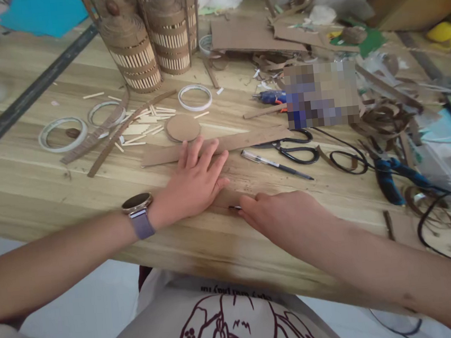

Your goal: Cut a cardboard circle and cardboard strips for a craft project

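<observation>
My left hand [197,179] lies flat with its fingers spread, partly over a long cardboard strip [160,155]. Under its thumb side, a second cardboard piece [225,198] reaches toward my right hand [271,212]. That right hand is closed, low over the table's near edge. A small dark, shiny tip shows just beyond its fingers against the cardboard; the rest is hidden in the grip, so its kind is unclear. Above my left fingertips sits a round cardboard disc [182,127]. A pen [277,165] and black-handled scissors [298,154] lie beyond my right hand.
Short wooden sticks [145,124], tape rolls [194,97] and curved cardboard strips [126,130] lie at left. Stick-and-cardboard lanterns [130,53] stand behind. Blue-handled pliers [388,180], coiled strips and cables [434,228] crowd the right. A dark metal ruler-like bar [34,91] crosses the left.
</observation>
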The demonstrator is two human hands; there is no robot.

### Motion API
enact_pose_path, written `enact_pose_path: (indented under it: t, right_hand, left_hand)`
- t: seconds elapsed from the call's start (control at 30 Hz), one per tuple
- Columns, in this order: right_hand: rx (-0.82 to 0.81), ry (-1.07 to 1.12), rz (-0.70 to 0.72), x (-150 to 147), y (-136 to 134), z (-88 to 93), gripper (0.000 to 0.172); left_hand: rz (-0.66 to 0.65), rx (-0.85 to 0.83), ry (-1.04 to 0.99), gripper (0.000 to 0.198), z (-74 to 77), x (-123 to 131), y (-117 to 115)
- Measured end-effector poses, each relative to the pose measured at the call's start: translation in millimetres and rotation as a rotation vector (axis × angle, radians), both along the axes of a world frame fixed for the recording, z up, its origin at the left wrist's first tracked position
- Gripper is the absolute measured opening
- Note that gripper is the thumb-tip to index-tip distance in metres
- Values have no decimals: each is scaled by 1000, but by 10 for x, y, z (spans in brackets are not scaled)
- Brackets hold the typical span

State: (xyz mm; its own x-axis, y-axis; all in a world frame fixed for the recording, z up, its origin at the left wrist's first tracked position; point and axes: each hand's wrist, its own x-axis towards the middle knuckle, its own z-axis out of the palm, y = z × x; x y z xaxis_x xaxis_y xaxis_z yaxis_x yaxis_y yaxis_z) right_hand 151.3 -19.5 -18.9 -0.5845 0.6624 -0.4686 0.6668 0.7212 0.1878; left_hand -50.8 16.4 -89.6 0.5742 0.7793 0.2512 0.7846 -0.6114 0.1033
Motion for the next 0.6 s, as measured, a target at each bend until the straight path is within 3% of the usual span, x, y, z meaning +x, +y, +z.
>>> enact_pose_path:
  t: [0.47, 0.6]
  right_hand:
    - [-73, -101, -30, -169, 25, 112, 33]
    - [-65, -81, -26, 16, 4, 88, 31]
  left_hand:
    - [-3, -10, -10, 54, 18, -8, -8]
    - [-17, -24, -24, 55, 10, -44, 8]
